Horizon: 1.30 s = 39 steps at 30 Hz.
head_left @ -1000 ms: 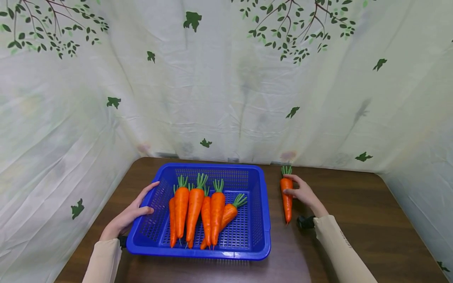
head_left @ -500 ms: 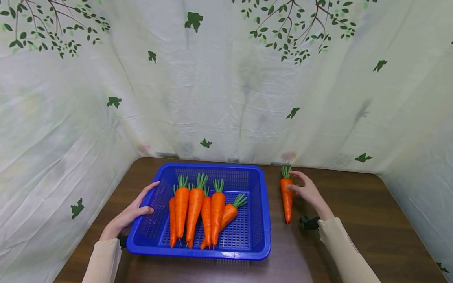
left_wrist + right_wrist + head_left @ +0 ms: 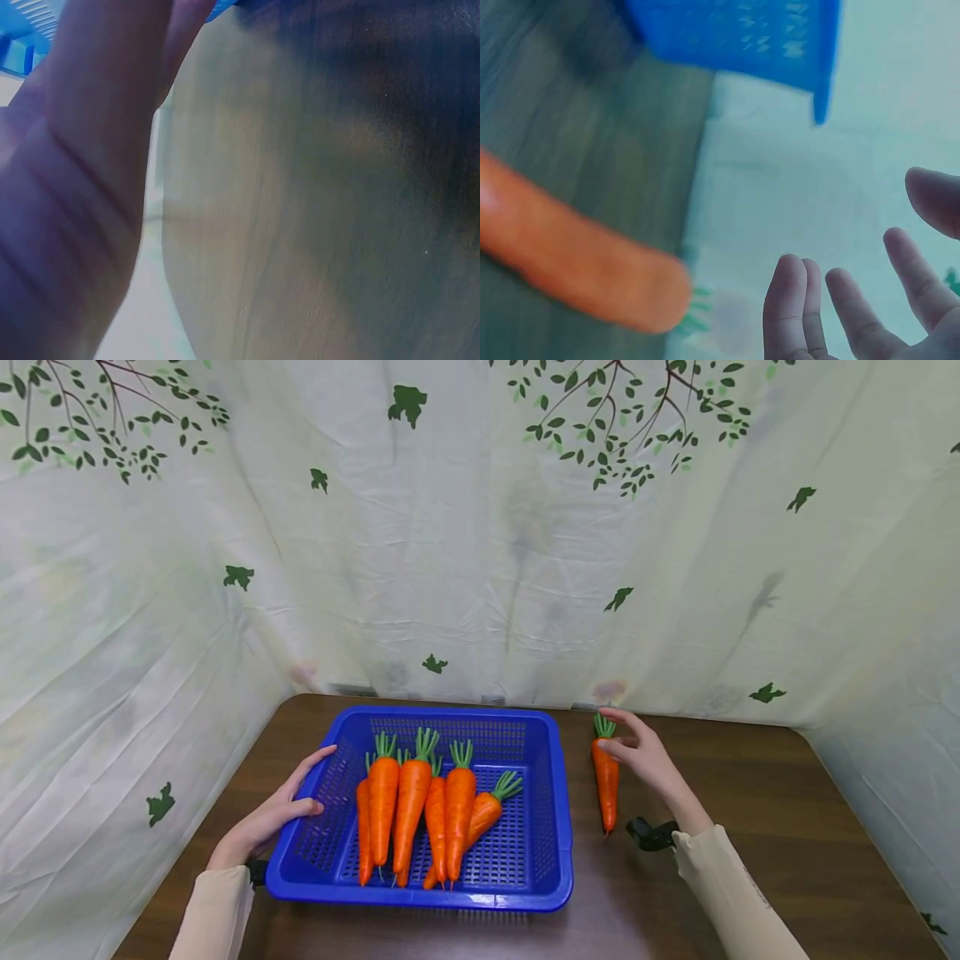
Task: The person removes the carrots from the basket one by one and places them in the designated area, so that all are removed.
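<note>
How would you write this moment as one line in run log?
left hand: holds blue basket by rim; right hand: open, near lone carrot; lone carrot: on table, right of basket; other carrots: in basket

Head view evenly lit; right wrist view bluish, carrot (image 3: 585, 251) blurred; left wrist view hazy, tabletop (image 3: 300, 210) shadowed.

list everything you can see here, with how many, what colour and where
basket: one, blue, on the table left of the loose carrot
carrots in the basket: at least six, orange with green tops, overlapping
loose carrot: one, orange with green top, on the table
table: one, brown, under the basket
cloth: pieces uncountable, whitish with green leaf prints, behind and beside the table
wrist devices: two, black, at the wrists
sleeves: two, beige, on the arms
left hand: one, holding the basket's left side
right hand: one, at the loose carrot's top end
</note>
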Tool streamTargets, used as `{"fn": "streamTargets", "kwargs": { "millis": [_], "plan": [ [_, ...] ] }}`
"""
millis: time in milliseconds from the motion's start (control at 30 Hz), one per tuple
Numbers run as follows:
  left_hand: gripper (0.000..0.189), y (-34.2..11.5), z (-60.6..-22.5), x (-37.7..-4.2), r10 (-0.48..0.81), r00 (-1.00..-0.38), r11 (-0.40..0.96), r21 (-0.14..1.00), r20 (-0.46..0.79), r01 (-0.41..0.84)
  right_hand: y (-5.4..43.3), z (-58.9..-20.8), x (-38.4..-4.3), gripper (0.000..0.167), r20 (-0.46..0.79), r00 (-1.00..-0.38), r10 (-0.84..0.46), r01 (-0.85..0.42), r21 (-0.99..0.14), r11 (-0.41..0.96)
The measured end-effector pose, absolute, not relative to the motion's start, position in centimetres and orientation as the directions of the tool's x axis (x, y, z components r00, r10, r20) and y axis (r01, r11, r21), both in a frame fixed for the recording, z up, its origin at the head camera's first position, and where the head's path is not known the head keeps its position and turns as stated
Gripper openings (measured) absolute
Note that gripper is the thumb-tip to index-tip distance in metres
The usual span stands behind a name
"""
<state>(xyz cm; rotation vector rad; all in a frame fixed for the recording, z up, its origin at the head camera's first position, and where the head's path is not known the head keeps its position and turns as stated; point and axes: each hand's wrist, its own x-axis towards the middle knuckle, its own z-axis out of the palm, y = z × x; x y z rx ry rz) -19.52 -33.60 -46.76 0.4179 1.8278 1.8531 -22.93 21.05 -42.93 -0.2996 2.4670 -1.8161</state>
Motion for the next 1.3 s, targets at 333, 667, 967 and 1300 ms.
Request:
{"fn": "streamTargets", "kwargs": {
  "millis": [333,667,967,1300],
  "plan": [
    [0.077,-33.7,-47.0,-20.0,0.544,-0.831,0.044,0.993,-0.118,-0.113,18.9,-40.5,-22.0,0.054,0.097,-0.958,-0.27,-0.162,-0.959,0.231],
    [0.078,-33.6,-47.1,-19.9,0.523,-0.844,0.061,0.993,-0.121,-0.104,16.8,-39.2,-21.2,0.053,0.095,-0.93,-0.355,-0.165,-0.971,0.172],
    [0.077,-33.5,-47.2,-19.9,0.529,-0.84,0.052,0.993,-0.121,-0.11,14.8,-38.4,-20.7,0.052,0.061,-0.912,-0.406,-0.127,-0.982,0.137],
    [0.076,-33.4,-46.8,-19.7,0.538,-0.839,0.052,0.996,-0.086,-0.069,12.6,-38.0,-20.5,0.055,0.056,-0.889,-0.454,-0.126,-0.984,0.127]
  ]
}}
